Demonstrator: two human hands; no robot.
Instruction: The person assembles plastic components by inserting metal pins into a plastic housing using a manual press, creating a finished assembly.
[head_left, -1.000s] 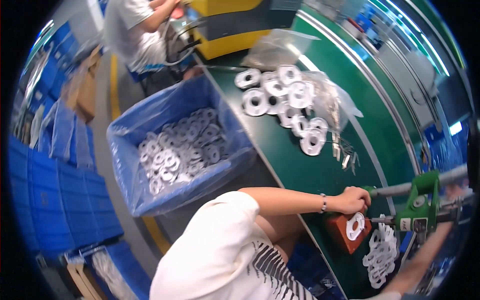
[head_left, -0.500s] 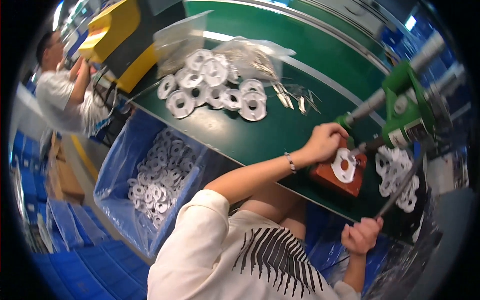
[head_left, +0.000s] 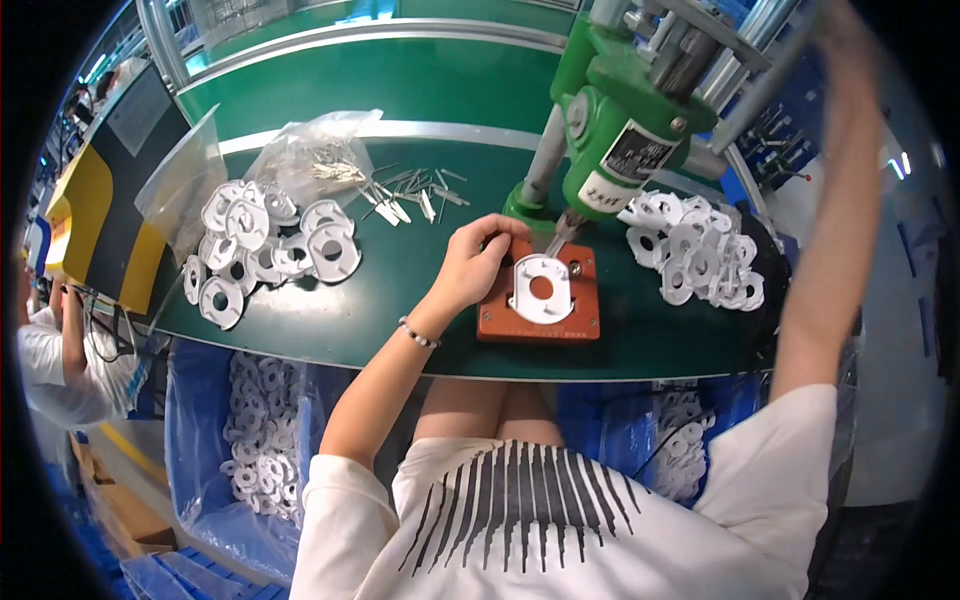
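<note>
My left hand (head_left: 475, 262) is closed round the far left corner of an orange-red fixture block (head_left: 588, 325), fingers curled over its edge. A white plastic ring-shaped part (head_left: 533, 306) lies flat on the block, its central hole showing the orange beneath. Over the part's far edge stands the metal tip (head_left: 566, 228) of a green hand press (head_left: 625, 120); whether they touch I cannot tell. My right hand (head_left: 845, 35), raised high at the far right and blurred, is closed on the upper end of the press's long lever (head_left: 765, 92).
White ring parts (head_left: 245, 225) pile up at the left, beside clear bags (head_left: 290, 150) and scattered thin metal pieces (head_left: 395, 205). Another heap (head_left: 695, 250) lies right of the press. Blue-lined bins (head_left: 195, 440) below hold more. A person (head_left: 75, 360) works beside a yellow-black machine (head_left: 95, 210).
My right hand has swung the lever from low near the table's front edge up to the far right. My left hand stays at the block. The view has turned right.
</note>
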